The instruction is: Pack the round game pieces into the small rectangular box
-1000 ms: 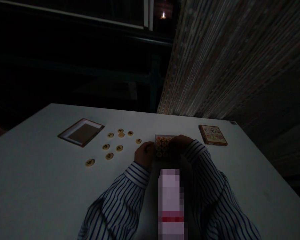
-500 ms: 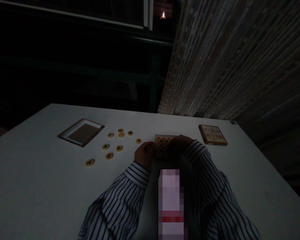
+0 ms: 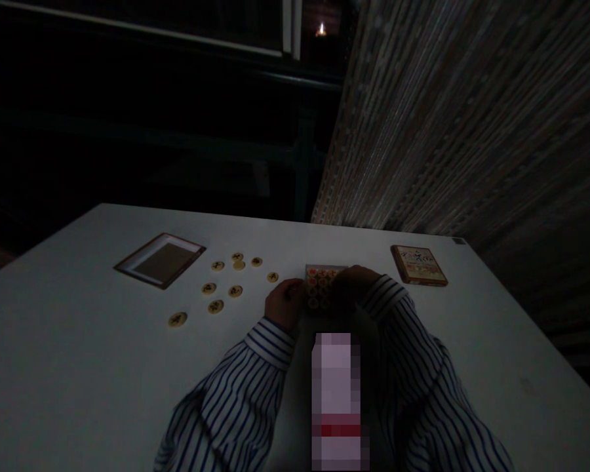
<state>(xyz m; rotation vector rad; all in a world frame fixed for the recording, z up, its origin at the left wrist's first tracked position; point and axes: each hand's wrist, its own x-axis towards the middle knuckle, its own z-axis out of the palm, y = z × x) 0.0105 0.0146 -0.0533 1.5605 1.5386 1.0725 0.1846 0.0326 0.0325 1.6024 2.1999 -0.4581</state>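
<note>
A small box [image 3: 319, 288] filled with rows of round red-marked pieces sits on the white table between my hands. My left hand [image 3: 285, 304] is at its left side, fingers curled against the edge; whether it holds a piece is too dark to tell. Over the box's right part lies my right hand [image 3: 354, 286], its fingers bent and dark, hiding some of the pieces. Several round wooden pieces with dark characters [image 3: 235, 291] are scattered to the left of the box, one of them [image 3: 238, 265] showing no clear mark.
At the left of the table [image 3: 103, 367] lies an open shallow lid or tray [image 3: 162, 260]. A flat printed box [image 3: 419, 265] rests at the right. Behind the table hangs a string curtain [image 3: 398, 131]. The room is very dim.
</note>
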